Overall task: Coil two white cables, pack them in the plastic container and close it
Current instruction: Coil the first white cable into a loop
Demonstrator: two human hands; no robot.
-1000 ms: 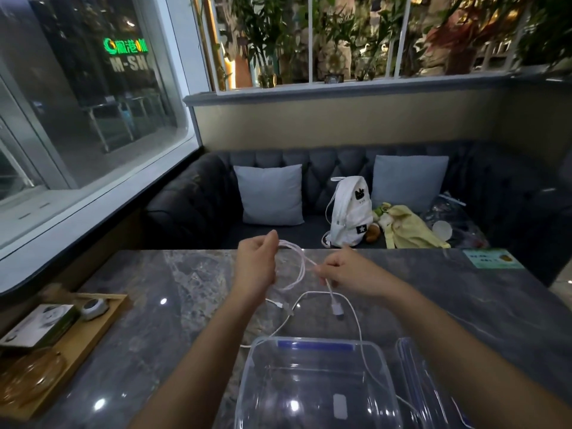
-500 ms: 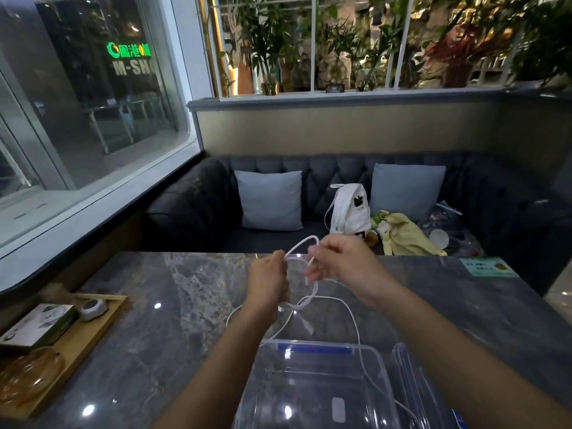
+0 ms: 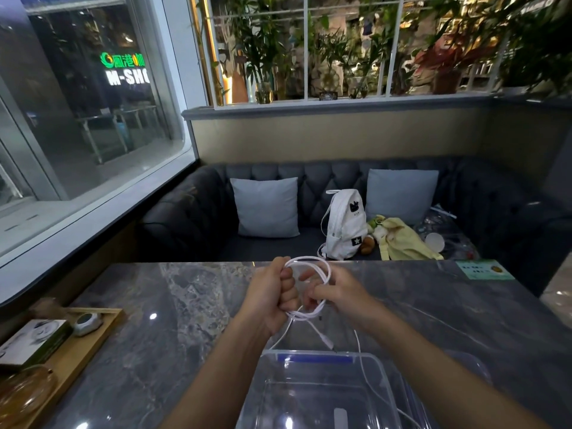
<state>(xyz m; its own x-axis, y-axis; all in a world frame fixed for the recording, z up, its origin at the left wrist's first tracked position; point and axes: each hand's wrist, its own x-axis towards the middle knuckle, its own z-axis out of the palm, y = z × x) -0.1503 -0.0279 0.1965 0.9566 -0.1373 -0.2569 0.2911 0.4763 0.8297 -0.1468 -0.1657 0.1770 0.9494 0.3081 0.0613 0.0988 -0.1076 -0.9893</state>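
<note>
A white cable [image 3: 312, 262] forms a small loop above the marble table. My left hand [image 3: 274, 292] is closed in a fist around the left side of the loop. My right hand [image 3: 337, 292] pinches the loop's right side. A loose end with a plug [image 3: 326, 339] hangs down below the hands. A second white cable strand [image 3: 360, 360] trails over the clear plastic container [image 3: 380, 371], which stands open at the near edge. Its clear lid [image 3: 478, 371] lies to the right, partly behind my right forearm.
A wooden tray [image 3: 93, 345] with a booklet, a small round device and a glass dish stands at the table's left edge. A green card [image 3: 484, 269] lies at the far right. Behind the table is a dark sofa with cushions and a white backpack [image 3: 343, 226].
My hands have come closer together and the cable is gathered into a tighter loop. The camera has tilted up slightly, so the container sits lower in view.
</note>
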